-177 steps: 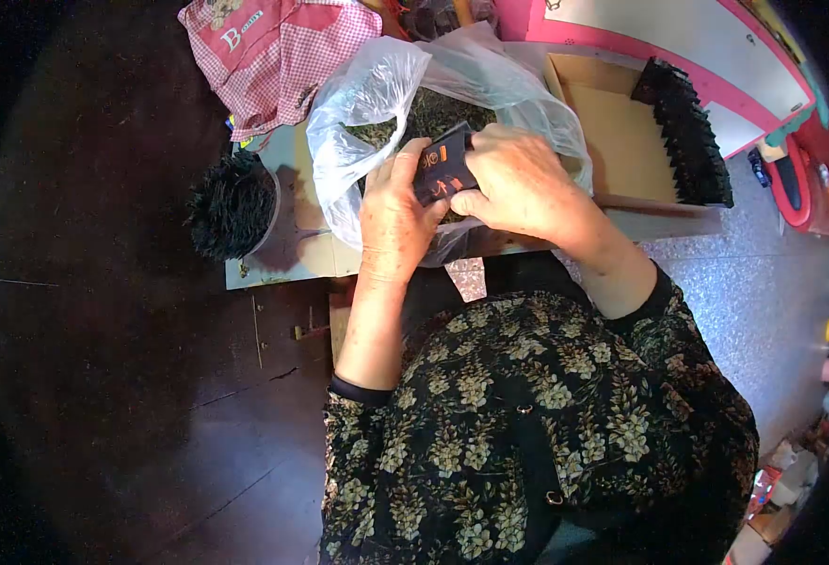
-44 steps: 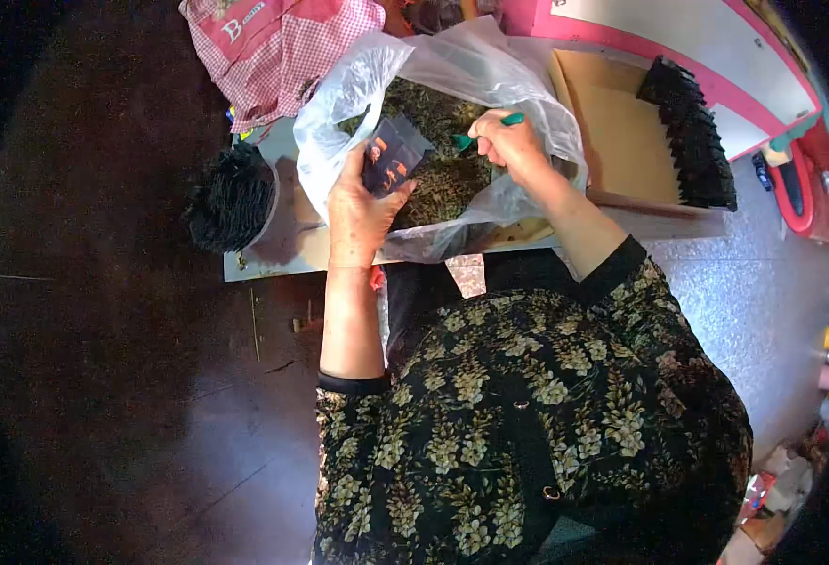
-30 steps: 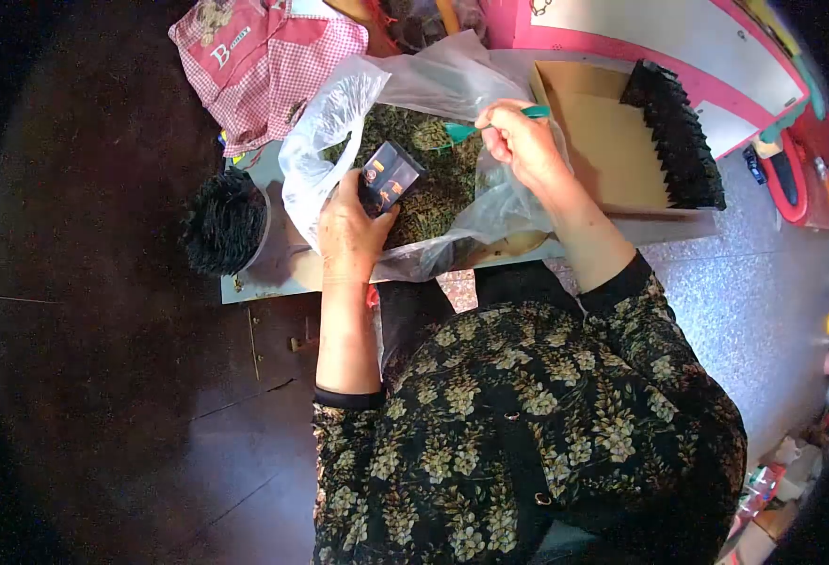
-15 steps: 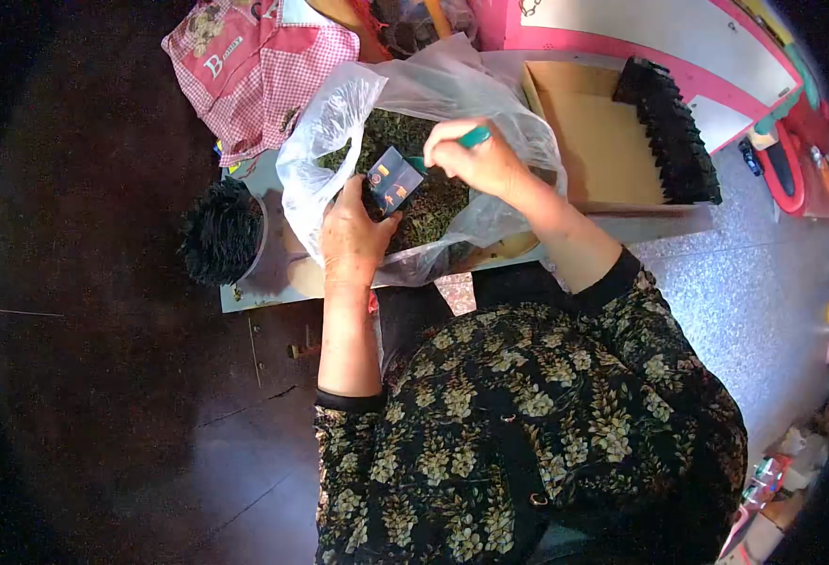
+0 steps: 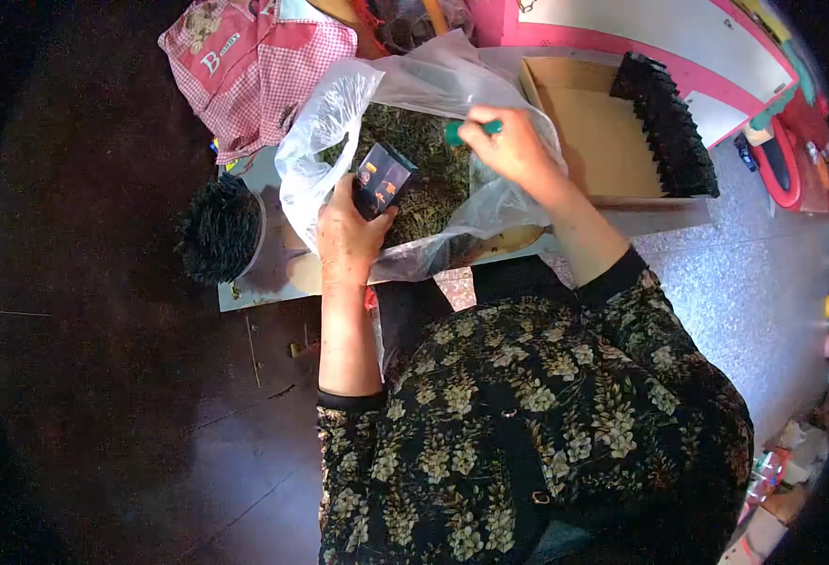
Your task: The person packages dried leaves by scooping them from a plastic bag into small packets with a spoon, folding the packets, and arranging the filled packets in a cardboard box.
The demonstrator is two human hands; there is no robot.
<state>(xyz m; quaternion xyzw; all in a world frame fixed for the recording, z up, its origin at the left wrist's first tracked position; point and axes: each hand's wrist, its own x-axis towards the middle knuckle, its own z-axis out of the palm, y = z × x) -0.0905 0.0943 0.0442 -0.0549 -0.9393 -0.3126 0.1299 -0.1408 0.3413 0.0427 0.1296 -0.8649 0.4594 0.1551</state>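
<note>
My left hand (image 5: pixel 344 231) is closed around a small dark packet (image 5: pixel 383 179) with orange print, holding it tilted over a clear plastic bag (image 5: pixel 306 160). Dried green-brown leaves (image 5: pixel 424 212) lie inside the open bag. To the right of the packet, above the leaves, my right hand (image 5: pixel 513 151) grips a small green scoop (image 5: pixel 453 133). Its handle passes through my fingers, and whether the scoop carries anything is unclear. The scoop and the packet are apart.
A cardboard box (image 5: pixel 574 141) stands right of the bag, with a row of dark packets (image 5: pixel 668 127) along its right side. At the left is a tub of thin black pieces (image 5: pixel 218 231). Pink checked cloth (image 5: pixel 254 80) lies at the back left.
My right hand has moved right with the green scoop, away from the packet's top, where the scoop was before. The left hand holds the packet in nearly the same place.
</note>
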